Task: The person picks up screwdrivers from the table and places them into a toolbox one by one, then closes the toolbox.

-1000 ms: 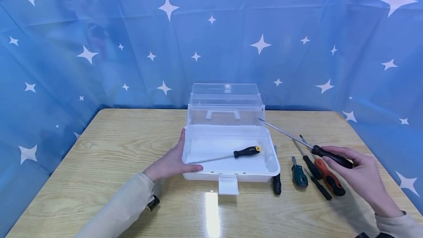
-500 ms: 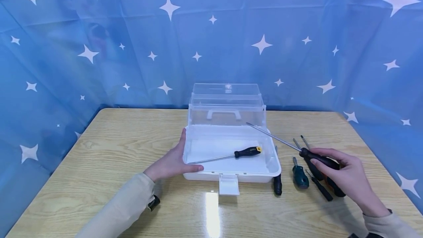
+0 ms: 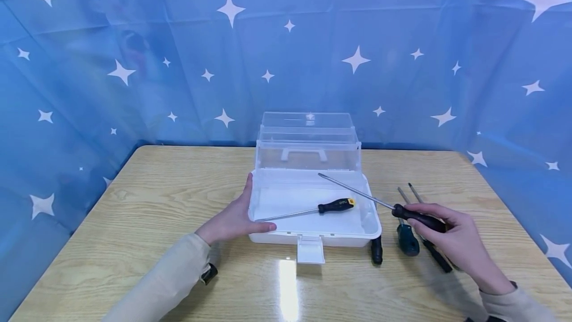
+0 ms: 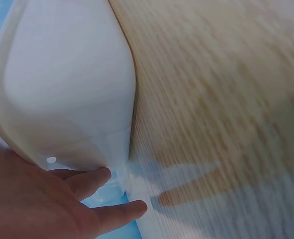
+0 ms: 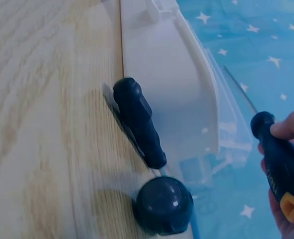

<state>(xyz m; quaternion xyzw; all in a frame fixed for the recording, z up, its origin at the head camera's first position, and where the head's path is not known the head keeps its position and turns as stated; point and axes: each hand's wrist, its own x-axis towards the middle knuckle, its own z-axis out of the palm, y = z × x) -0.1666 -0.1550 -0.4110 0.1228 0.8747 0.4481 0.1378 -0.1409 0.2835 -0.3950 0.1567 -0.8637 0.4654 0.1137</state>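
Note:
A white box (image 3: 313,237) with a raised clear lid (image 3: 308,135) stands on the table; a black screwdriver with a yellow end (image 3: 336,205) lies inside. My left hand (image 3: 230,216) rests on the box's left edge, thumb over the front rim; in the left wrist view my left hand (image 4: 42,204) has its fingers spread along the box wall (image 4: 72,84). My right hand (image 3: 460,242) holds a long black-handled screwdriver (image 3: 420,218) by the handle, its shaft reaching over the box's right side. In the right wrist view that screwdriver (image 5: 281,164) shows an orange end.
Right of the box lie a green stubby screwdriver (image 3: 408,240), a small black one (image 3: 437,256) and others partly under my right hand. A black handle (image 3: 377,251) lies against the box's right side. A blue curtain with stars (image 3: 286,63) hangs behind the table (image 3: 178,188).
My right hand has moved left with the long screwdriver, and its tip has passed from the box's right edge to above the interior. My left hand has stayed on the box.

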